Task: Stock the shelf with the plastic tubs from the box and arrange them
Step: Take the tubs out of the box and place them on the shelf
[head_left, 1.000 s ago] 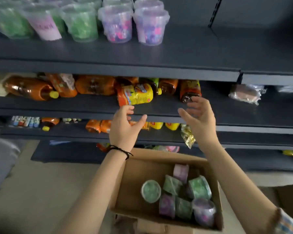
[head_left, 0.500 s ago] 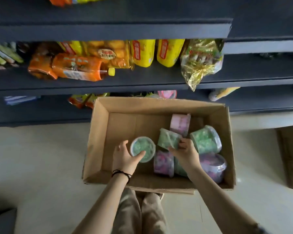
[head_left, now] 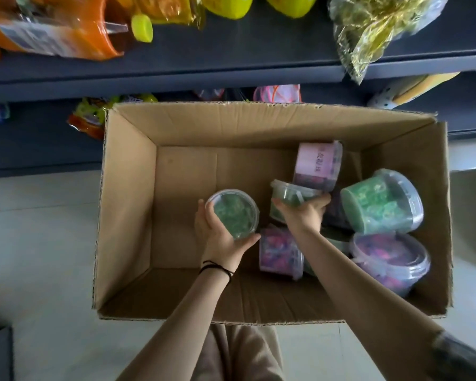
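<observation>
An open cardboard box (head_left: 127, 204) stands on the floor below me. Inside it my left hand (head_left: 220, 237) grips an upright green tub (head_left: 232, 213) with a clear lid. My right hand (head_left: 304, 214) holds a second green tub (head_left: 289, 193) lying on its side. Several more tubs lie at the right of the box: a pink-labelled one (head_left: 318, 165), a large green one (head_left: 379, 202), a purple one (head_left: 280, 253) and another purple one (head_left: 390, 261).
Dark shelves (head_left: 231, 70) run along the top, carrying an orange bottle (head_left: 52, 31), yellow packs (head_left: 228, 5) and a crinkly gold bag (head_left: 368, 28). Snack packets (head_left: 91, 116) sit on the lowest shelf behind the box. Pale floor (head_left: 39, 243) surrounds the box.
My view dropped from the shelves to the box. Both hands came down from the shelf edge into the box and closed on green tubs.
</observation>
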`<act>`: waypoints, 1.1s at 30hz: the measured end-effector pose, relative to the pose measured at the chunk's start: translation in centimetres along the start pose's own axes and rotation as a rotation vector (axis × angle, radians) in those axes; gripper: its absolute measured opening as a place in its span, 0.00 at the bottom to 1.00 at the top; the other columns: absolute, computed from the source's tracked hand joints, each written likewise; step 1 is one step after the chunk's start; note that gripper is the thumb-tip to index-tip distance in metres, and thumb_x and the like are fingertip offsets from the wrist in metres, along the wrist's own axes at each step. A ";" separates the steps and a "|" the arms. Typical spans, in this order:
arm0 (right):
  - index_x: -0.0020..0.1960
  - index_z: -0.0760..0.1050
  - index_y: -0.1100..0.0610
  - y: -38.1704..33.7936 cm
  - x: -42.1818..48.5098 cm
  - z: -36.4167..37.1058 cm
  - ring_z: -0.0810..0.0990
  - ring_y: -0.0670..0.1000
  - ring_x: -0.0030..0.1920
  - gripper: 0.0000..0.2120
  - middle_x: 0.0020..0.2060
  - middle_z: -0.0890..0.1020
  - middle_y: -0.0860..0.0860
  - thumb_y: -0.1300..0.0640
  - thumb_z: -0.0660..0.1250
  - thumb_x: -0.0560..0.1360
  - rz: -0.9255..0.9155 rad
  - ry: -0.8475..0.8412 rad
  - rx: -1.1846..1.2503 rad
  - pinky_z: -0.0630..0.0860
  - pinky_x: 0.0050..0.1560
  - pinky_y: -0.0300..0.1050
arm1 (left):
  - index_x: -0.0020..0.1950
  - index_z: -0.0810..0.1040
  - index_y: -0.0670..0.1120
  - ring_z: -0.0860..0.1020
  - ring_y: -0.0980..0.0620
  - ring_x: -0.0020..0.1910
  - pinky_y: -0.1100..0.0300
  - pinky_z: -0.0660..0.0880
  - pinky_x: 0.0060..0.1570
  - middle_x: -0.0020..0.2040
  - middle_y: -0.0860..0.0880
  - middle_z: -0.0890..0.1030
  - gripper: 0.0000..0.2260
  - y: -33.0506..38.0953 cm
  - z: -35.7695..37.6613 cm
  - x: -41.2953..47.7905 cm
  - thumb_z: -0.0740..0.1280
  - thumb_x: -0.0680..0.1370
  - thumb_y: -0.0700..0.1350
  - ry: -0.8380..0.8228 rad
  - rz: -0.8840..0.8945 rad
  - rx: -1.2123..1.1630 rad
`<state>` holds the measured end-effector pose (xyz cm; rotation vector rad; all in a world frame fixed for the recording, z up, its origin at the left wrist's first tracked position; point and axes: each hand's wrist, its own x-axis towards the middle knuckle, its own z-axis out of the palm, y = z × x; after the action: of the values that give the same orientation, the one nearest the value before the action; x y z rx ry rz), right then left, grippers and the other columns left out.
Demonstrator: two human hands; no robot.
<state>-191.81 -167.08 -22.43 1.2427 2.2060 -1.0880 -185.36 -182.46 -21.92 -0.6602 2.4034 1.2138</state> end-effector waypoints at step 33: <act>0.70 0.57 0.50 -8.5 -8.7 -2.5 0.72 0.46 0.60 0.48 0.60 0.71 0.44 0.46 0.81 0.59 -0.569 -0.060 0.060 0.72 0.56 0.42 | 0.60 0.75 0.46 0.80 0.58 0.54 0.53 0.78 0.56 0.54 0.50 0.81 0.36 5.7 -12.9 3.1 0.79 0.60 0.64 0.100 0.010 -0.420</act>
<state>-194.21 -172.48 -11.59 0.5912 2.5658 -1.3758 -192.55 -190.79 -12.55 -0.8469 2.2447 1.7495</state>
